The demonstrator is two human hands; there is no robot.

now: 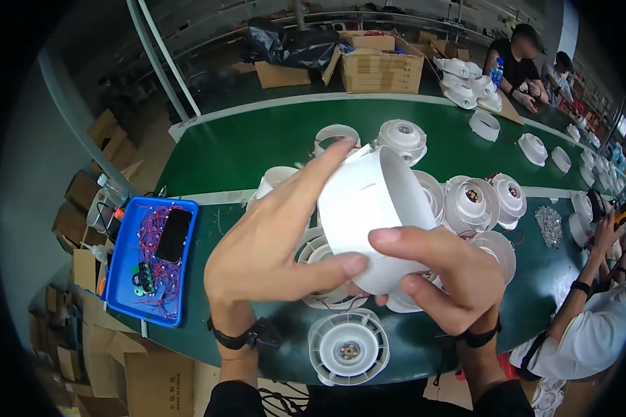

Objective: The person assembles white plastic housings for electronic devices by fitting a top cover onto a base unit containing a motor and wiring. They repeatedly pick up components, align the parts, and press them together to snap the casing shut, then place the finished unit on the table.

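Holding a white ring above the middle of the tabletop, you have it tilted, its open end turned toward the right edge. Your left hand grasps it from the left, fingers stretched up toward its top and thumb pressed low on its wall. Your right hand pinches its lower right side, the thumb at the rim of the opening. A black band circles your left wrist.

White housings crowd the tabletop beneath and beyond the ring, some partly hidden by your hands. One spoked housing lies face up by the near edge, between your forearms.

At the left edge you have a blue tray with red and purple wires, a black slab and a small green part in it. Toward the right edge sits a heap of small clear pieces, and a co-worker in a white shirt is beside that edge. Past the far edge stand a carton and a black bag.
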